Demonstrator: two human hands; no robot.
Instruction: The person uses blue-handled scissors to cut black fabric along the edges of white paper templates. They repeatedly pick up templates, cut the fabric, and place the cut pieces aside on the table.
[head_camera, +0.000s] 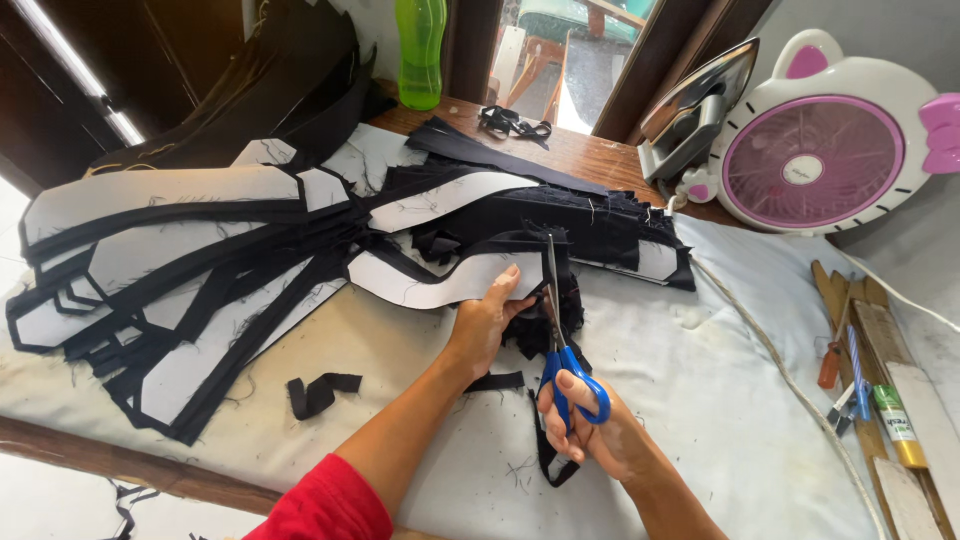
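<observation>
My right hand (590, 430) grips blue-handled scissors (562, 345), blades pointing away from me into black fabric. My left hand (485, 320) presses down a curved white pattern piece edged in black cloth (440, 282), fingers right beside the blades. A loose black strip (545, 455) hangs down under the scissors. Small black offcuts (530, 335) lie around the cut.
Stacks of white-and-black cut pieces (170, 260) fill the left of the padded white table (700, 400). An iron (695, 110), a pink-and-white fan (820, 145) and a cord (790, 385) lie right, wooden rulers and pens (880, 390) beyond. A green bottle (420, 50) stands at the back.
</observation>
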